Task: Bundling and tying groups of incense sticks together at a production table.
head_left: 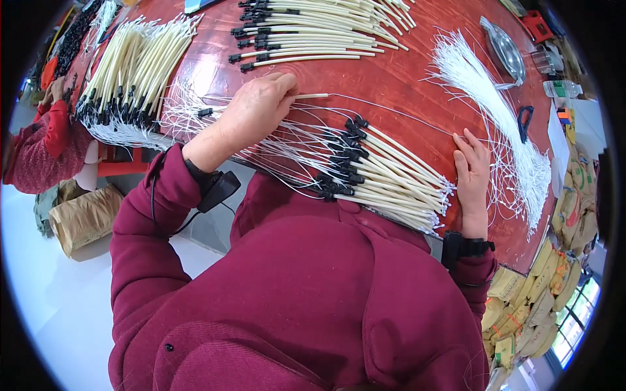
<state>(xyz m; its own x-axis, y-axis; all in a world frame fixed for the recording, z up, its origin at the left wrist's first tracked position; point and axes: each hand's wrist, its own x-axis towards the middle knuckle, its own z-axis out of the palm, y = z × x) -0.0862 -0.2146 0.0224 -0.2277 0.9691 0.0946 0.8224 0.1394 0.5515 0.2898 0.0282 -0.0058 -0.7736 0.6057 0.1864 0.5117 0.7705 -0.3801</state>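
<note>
My left hand (262, 104) is closed round a thin cream tube (312, 96), whose right end sticks out past the fingers. From that end a thin white cord (398, 115) runs across the red table to the fingertips of my right hand (473, 171). That hand rests on the tabletop with its fingers stretched out and somewhat apart. Between my hands, nearer my body, lies a bundle of cream tubes with black end pieces (391, 173). Loose white cords (287, 146) trail leftward from the bundle. The far end of the held tube is hidden by my left hand.
More cream tubes with black ends lie in a far bundle (319, 29) and a left pile (140, 62). A hank of white cords (486, 91) spreads along the right, by a metal dish (505, 49) and a black loop (524, 124). Another person's red sleeve (49, 143) shows far left.
</note>
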